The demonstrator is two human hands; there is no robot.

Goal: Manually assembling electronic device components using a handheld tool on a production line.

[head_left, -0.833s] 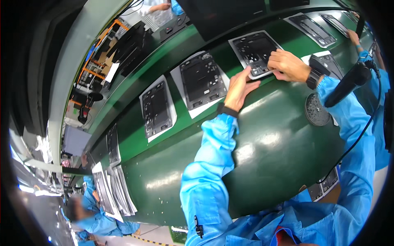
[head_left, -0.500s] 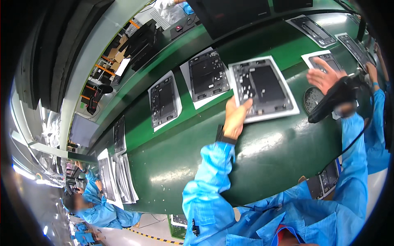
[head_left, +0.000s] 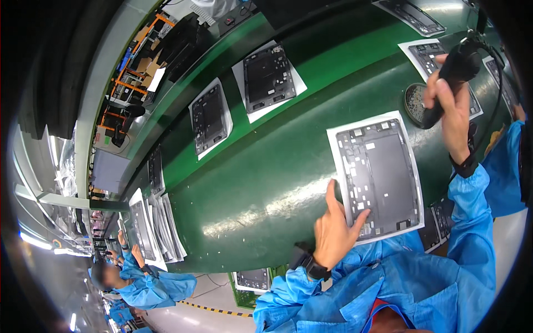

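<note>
the dark panel (head_left: pixel 391 166) is lying over a white backing that is showing as a pale border on every side. its right part is forming a broad, smooth, dull charcoal field, with one small white patch sitting alone on it; small white patches are crowding its left part, and small metallic squares are lining its top and bottom ends. taking the round speckled disc (head_left: pixel 413 101) as landmark, the panel is resting in the left hand (head_left: pixel 336 230), to the left of the disc and nearer the person. that hand is gripping the panel's lower left corner, its thumb lying on the face and covering a little of it, its index finger stretching along the edge.

just right of the disc, the right hand (head_left: pixel 456 119) is wrapping its fingers around a black handheld device (head_left: pixel 465 58). the device's lower end is covering part of the disc, while device and hand together are hiding much of another panel (head_left: pixel 427 53) lying just beyond. a black cable (head_left: pixel 501 75) is curving down right of the disc. well left of the disc, two more panels (head_left: pixel 269 77) are lying on white sheets, and a stack of sheets (head_left: pixel 161 227) is sitting farther left.
</note>
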